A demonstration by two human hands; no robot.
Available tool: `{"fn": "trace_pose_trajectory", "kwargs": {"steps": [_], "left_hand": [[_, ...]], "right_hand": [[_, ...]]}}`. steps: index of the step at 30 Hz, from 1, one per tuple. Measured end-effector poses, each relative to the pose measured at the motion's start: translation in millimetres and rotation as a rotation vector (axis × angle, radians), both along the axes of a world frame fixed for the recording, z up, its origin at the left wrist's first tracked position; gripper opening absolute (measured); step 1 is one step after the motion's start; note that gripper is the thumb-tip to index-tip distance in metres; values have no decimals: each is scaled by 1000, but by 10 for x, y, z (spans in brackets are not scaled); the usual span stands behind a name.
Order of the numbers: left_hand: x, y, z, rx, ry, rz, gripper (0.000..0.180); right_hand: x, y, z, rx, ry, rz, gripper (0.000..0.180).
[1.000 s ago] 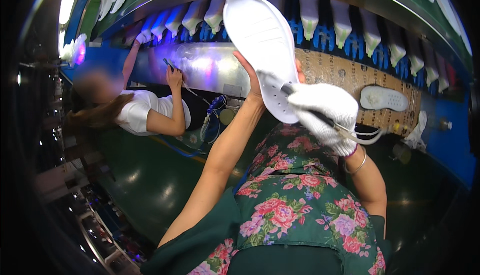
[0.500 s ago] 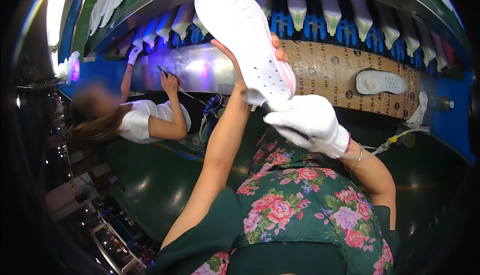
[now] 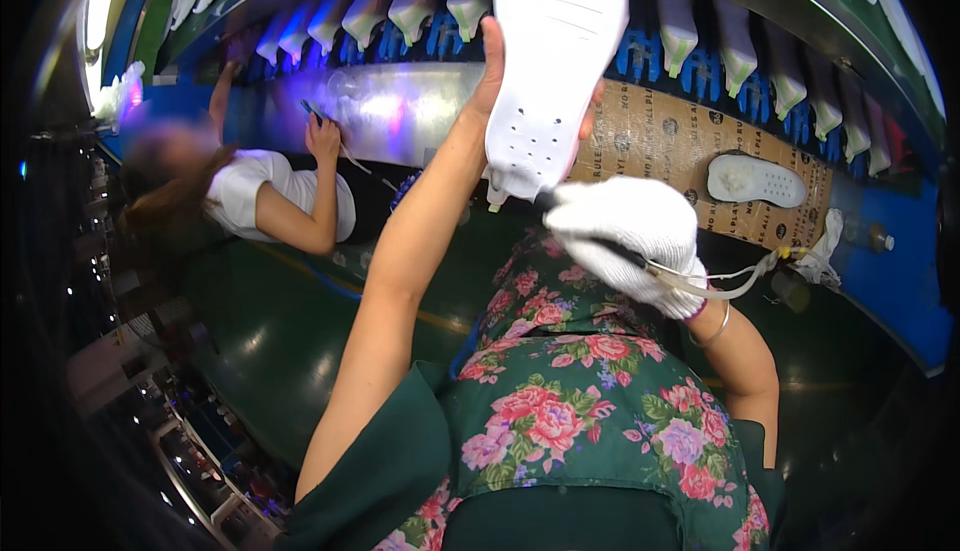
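My bare left hand [image 3: 484, 101] holds up a white shoe sole [image 3: 555, 41] from behind. The thumb lies along the sole's left edge and fingertips show at its right edge. The sole's upper part has thin grooves, and small dark holes dot the narrower lower part. My right hand [image 3: 640, 226], in a white knit glove, is closed on a thin brush [image 3: 546, 200]. Its dark tip is at the sole's lower right end; whether it touches cannot be made out. A clear tube [image 3: 740, 292] runs from the gloved hand to the right.
Another white sole [image 3: 757, 181] lies on brown printed cardboard [image 3: 650, 141] on the bench. Beyond it hangs a row of pale shoe forms [image 3: 738, 56] in blue clamps [image 3: 705, 76]. At the left a co-worker [image 3: 280, 191] holds a tool. A crumpled white cloth [image 3: 825, 251] lies at the right.
My left hand has raised the sole and turned it more upright. The brush has shifted from the left of the sole's lower end to its right. The co-worker's far hand has moved left.
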State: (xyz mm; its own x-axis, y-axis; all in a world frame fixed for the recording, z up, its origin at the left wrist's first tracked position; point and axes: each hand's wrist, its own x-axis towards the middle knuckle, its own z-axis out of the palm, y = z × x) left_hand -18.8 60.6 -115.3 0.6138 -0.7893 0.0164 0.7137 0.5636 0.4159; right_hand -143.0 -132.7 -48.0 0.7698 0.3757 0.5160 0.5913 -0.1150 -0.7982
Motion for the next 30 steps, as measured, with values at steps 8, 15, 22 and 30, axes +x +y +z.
{"fn": "trace_pose_trajectory", "kwargs": {"steps": [8,15,22,30], "left_hand": [[115,-4,-18,488,-139,-31,97],[172,-39,101,855,-335,-127,85],[374,30,-35,1176,-524,-421,100],[-169,195,-329,126,17,76,74]], "right_hand": [[-17,123,-191,-101,-84,108,33],[115,39,-224,-291,-102,83,27],[209,57,-94,-241,89,67,18],[231,-196,-47,373,829,-280,19]]}}
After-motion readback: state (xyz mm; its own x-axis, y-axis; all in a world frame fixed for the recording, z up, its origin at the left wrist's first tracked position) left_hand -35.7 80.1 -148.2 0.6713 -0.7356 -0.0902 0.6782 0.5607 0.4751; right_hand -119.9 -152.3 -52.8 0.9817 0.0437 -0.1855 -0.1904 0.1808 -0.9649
